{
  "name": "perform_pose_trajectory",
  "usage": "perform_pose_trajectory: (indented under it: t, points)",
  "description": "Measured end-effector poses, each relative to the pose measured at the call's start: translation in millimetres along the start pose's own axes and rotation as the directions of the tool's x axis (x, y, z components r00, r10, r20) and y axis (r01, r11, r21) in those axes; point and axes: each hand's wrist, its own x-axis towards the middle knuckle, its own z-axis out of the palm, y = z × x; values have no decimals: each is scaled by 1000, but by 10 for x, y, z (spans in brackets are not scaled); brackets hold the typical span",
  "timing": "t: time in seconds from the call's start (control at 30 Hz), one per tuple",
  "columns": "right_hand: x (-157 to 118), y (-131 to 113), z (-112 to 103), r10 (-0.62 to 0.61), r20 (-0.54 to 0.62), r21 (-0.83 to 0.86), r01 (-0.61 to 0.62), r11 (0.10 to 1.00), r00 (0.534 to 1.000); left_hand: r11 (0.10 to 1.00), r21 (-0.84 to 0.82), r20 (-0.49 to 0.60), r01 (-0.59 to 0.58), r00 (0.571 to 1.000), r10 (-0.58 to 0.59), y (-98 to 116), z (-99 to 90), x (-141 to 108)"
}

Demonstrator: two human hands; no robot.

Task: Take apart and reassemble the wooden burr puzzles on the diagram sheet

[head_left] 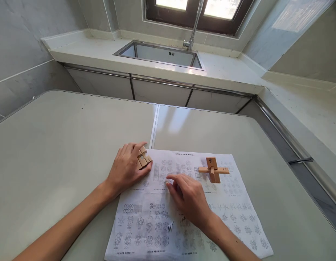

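Observation:
Several notched wooden puzzle pieces (144, 159) lie grouped together under my left hand (128, 162), at the top left corner of a printed sheet. My left thumb and fingers close around the sides of this group. My right hand (185, 195) hovers over or rests on the sheet, its index finger stretched toward the small drawings and nothing seen in it. The instruction sheet (157, 246) is creased, with rows of line drawings and two small torn spots. On its upper right stands a cross-shaped wooden puzzle assembly (212, 170) with handwritten marks.
The pale folding table (61, 145) has a seam (155, 125) running away from me. Beyond it is a counter (89, 50) with a steel sink (159, 54) and a faucet (191, 40). Cabinet edges with a metal rail (293, 145) run along the right.

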Motion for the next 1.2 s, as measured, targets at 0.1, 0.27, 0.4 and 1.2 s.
perform_pose_trajectory:
  t: [0.1,0.27,0.4,1.2]
  points:
    - [3,-23,-20,61,-1,94,-60,994,998,1000,11,14,-16,1000,15,-2,-4,-6]
    - [57,-59,-126,346,248,618,-423,663,905,1000,6,13,-13,1000,13,-11,-2,-4]
    - [106,-19,-173,342,514,820,-568,73,787,1000,5,1,-21,1000,21,-14,-1,-1]
    - [114,170,-213,477,238,969,-174,-174,846,999,-14,-14,-34,999,34,-67,-2,21]
